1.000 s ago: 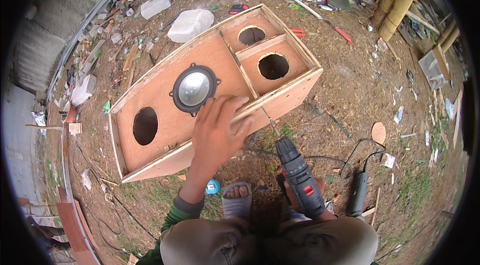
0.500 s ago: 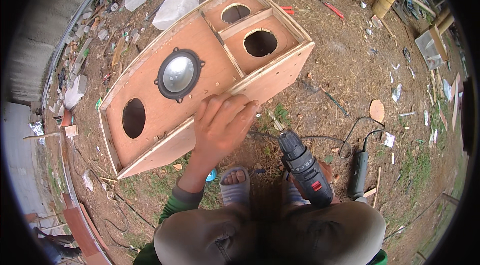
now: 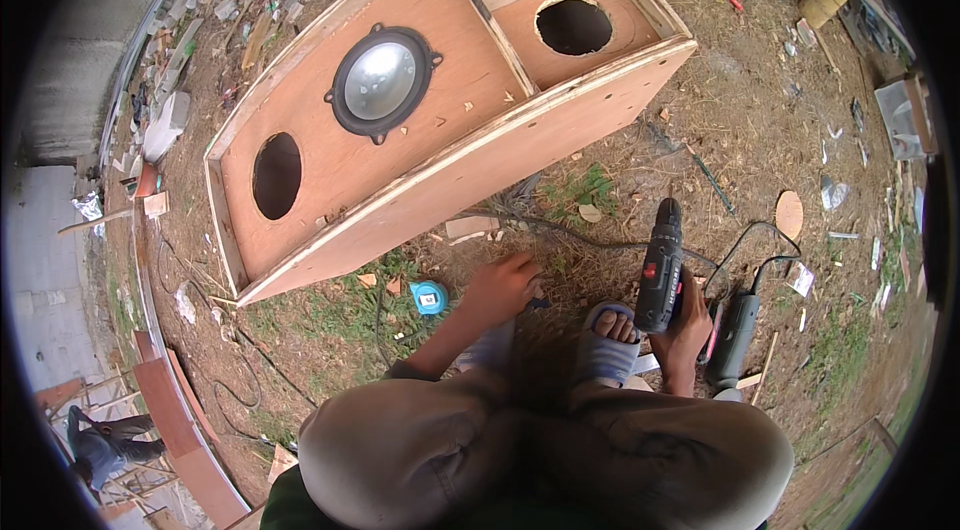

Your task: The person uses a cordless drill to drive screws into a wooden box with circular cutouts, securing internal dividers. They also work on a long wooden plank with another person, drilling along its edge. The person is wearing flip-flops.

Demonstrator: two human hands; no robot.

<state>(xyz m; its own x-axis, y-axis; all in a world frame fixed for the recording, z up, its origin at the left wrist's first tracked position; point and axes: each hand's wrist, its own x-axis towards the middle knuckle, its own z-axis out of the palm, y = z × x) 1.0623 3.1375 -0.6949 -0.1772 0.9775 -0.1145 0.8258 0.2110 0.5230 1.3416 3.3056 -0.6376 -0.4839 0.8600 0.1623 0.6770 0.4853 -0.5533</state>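
A black cordless drill (image 3: 660,275) is in my right hand (image 3: 684,335), its chuck pointing away from me. My right fingers wrap round its grip, partly hidden by the drill body. My left hand (image 3: 505,287) hangs low over the ground in front of my left foot, apart from the box; its fingers point right and are blurred, so their grip does not show. Beyond it stands a tilted wooden speaker box (image 3: 450,165) with a divider and several round cutouts. A round speaker (image 3: 382,82) with a silver cone and black frame sits in its middle panel.
A blue tape measure (image 3: 429,298) lies left of my left hand. A dark corded power tool (image 3: 734,340) rests right of the drill, near a round wooden disc (image 3: 789,216). Rubble lies along the left wall. At lower left another person (image 3: 105,445) is partly visible.
My left hand has come off the box's near edge and down toward the ground. The drill has swung upright and to the right. The view has shifted, showing the box higher.
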